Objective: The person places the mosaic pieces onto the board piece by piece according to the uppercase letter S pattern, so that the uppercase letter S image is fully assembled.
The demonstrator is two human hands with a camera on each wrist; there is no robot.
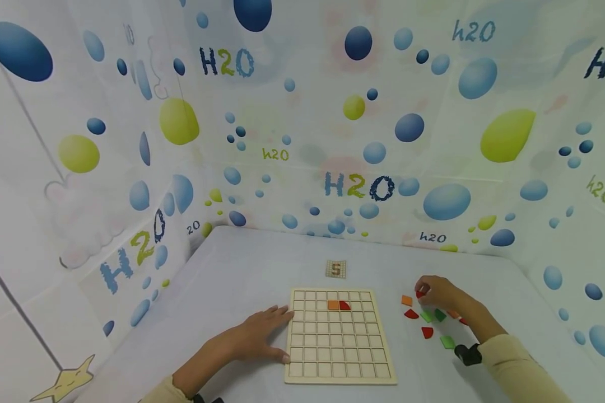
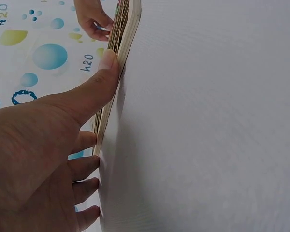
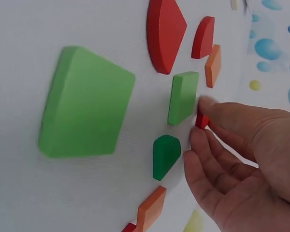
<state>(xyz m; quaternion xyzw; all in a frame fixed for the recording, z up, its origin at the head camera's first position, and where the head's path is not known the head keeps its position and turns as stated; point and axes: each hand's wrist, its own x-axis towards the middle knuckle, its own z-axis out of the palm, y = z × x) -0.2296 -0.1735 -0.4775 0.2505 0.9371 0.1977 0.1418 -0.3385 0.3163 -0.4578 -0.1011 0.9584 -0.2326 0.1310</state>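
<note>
Board (image 1: 340,341) has left hand (image 1: 262,334) spread at its edge, likely bracing; right hand (image 1: 440,292) pinches red piece (image 3: 201,120) beside loose pieces (image 1: 427,333), presumably grouped for reach.

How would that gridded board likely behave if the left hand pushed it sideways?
The gridded board looks stiff, since its edges run straight and it lies flat. Being wide and low on the table, it would probably slide rather than tip. The orange piece and red piece sit within its ridged cells, so they'd likely travel along.
</note>
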